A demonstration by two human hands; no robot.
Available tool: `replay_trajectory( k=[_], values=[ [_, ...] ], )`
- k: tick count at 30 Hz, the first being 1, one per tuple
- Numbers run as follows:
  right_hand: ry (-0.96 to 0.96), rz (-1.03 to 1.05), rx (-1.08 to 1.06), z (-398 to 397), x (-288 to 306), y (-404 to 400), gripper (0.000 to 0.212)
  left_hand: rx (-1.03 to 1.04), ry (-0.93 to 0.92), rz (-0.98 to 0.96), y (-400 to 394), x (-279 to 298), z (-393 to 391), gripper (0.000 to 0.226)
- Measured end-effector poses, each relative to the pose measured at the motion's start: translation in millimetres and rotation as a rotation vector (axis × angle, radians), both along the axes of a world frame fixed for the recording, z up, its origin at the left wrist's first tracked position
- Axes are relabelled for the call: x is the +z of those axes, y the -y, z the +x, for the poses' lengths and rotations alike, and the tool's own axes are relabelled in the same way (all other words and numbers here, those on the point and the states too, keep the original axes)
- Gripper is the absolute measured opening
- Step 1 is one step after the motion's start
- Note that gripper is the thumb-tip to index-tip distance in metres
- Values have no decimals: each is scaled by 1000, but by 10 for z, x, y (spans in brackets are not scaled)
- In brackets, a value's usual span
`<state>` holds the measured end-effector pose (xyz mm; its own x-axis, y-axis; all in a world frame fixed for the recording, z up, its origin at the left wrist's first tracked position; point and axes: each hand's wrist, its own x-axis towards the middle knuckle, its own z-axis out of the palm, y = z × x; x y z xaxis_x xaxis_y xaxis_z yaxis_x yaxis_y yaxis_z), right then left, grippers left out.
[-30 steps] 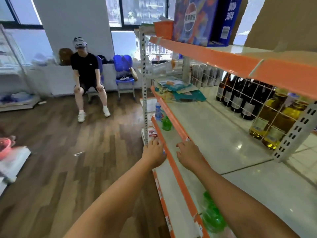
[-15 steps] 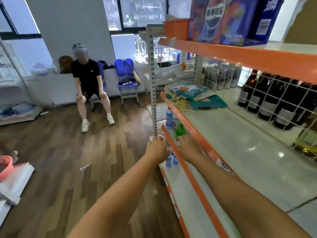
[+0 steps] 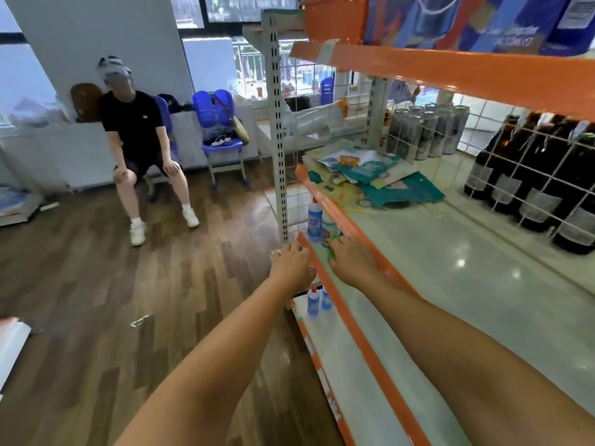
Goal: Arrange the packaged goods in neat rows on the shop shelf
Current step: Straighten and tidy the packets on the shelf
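A loose pile of flat teal, yellow and white packets (image 3: 370,175) lies at the far end of the white shelf (image 3: 467,284). On the shelf below stand blue-and-white bottles (image 3: 315,217) and a small green item (image 3: 331,252). My right hand (image 3: 351,263) reaches under the orange shelf edge (image 3: 360,233), its fingers stretched onto the green item. My left hand (image 3: 291,265) hovers with curled fingers in front of the lower orange shelf lip, and I see nothing in it. Two more small bottles (image 3: 317,300) stand on the lowest shelf.
Dark glass bottles (image 3: 547,188) and cans (image 3: 425,130) stand behind a wire grid at the back. A cola carton (image 3: 467,20) and an orange bin (image 3: 335,17) sit on the top shelf. A person (image 3: 135,136) sits on a chair beside a blue chair (image 3: 219,130). The floor is wood.
My view has swung toward the shelf end, and the packet pile looks closer. Both hands moved forward along the shelf edge; the right hand reached the green item by the bottles.
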<state>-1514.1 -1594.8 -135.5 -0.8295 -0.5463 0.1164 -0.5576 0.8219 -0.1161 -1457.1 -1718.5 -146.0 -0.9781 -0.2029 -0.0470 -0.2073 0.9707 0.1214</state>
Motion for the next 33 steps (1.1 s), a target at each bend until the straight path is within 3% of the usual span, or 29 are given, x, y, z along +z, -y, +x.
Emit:
replay_trajectory(
  k=[10, 13, 17, 23, 27, 33],
  values=[
    [-33, 9, -36, -1131, 123, 315, 40, 2, -130, -34, 413, 273, -1032, 45],
    [16, 9, -74, -1315, 59, 313, 50, -35, -98, -21, 459, 190, -1272, 47],
    [-26, 3, -119, -1611, 38, 403, 36, -107, -56, 0, 530, 135, -1606, 50],
    [-58, -115, -228, -2073, 176, 585, 28, -237, -89, -64, 842, 267, -2226, 51],
    [-44, -191, -345, -2311, 255, 698, 35, -324, -162, -100, 1058, 398, -2594, 44],
    [-68, -185, -568, -2546, 231, 760, 35, -495, -211, -98, 1334, 427, -3020, 42]
  ],
)
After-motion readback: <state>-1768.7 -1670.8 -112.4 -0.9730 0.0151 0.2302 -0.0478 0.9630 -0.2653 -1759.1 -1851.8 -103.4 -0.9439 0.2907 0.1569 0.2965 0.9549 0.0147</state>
